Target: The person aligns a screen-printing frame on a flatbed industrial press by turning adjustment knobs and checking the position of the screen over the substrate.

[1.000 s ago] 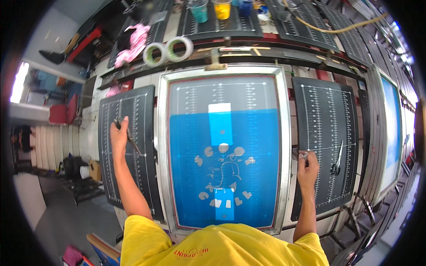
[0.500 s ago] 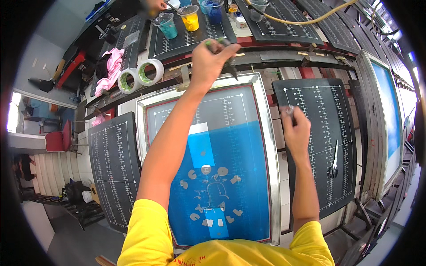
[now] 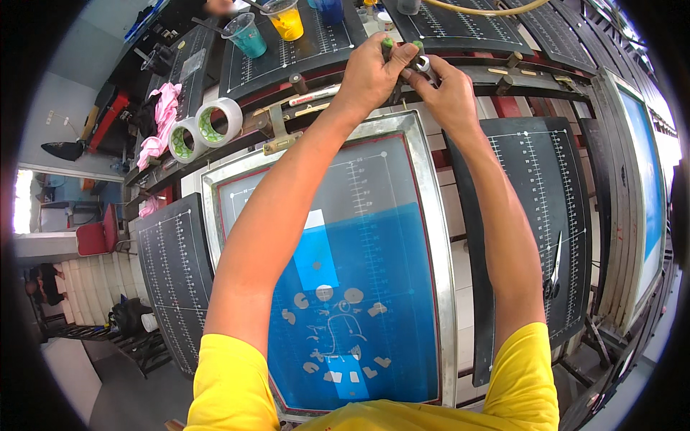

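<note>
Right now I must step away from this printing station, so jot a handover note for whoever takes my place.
Left hand and right hand meet at the far bar, pinching a small green-tipped part; what it is cannot be told.
Blue screen frame lies flat beneath the forearms.
Scissors rest on the right black platen.
Tape rolls sit far left.
Nothing shows printing done; work at the bar is unfinished.

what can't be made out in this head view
- Small green-tipped object pinched by the left hand: mostly covered by fingers, kind unclear.
- Small white ring-shaped piece at the right hand: too small, partly covered.
- Blue mesh of the metal-framed printing screen: partly hidden behind the left forearm.
- Yellow liquid cup: top cut off by the upper edge.
- Scissors on the black gridded board: small, bent by fisheye.
</note>
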Demonstrator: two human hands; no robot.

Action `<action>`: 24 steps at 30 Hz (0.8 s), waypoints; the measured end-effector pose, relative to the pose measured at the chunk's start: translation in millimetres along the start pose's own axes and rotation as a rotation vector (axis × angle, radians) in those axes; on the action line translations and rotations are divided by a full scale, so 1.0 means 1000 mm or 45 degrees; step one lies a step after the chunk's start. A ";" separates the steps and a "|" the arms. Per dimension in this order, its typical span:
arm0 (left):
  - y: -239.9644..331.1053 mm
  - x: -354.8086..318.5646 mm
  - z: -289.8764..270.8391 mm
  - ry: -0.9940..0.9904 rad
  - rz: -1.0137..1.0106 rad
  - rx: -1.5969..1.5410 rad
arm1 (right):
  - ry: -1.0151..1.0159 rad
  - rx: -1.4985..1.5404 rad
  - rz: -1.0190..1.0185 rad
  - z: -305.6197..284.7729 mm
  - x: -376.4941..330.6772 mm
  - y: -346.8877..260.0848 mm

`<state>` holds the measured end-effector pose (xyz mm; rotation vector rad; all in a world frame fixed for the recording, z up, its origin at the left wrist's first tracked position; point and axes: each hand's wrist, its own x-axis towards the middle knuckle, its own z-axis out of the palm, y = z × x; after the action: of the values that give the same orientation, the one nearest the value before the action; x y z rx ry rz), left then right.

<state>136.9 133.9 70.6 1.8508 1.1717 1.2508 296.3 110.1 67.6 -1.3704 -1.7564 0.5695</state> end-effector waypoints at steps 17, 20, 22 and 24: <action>0.006 -0.006 -0.002 -0.129 0.007 -0.270 | 0.391 0.270 0.046 0.010 -0.010 -0.006; 0.006 -0.010 -0.004 -0.137 0.019 -0.262 | 0.394 0.271 0.091 0.015 -0.012 -0.011; 0.003 -0.011 -0.005 -0.155 0.018 -0.301 | 0.406 0.329 0.132 0.019 -0.012 -0.015; 0.002 -0.010 -0.008 -0.169 -0.011 -0.314 | 0.435 0.280 0.125 0.019 -0.012 -0.020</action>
<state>128.3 123.7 71.3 1.7154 0.9098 1.1897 270.4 94.7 68.3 -1.3159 -1.3198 0.5282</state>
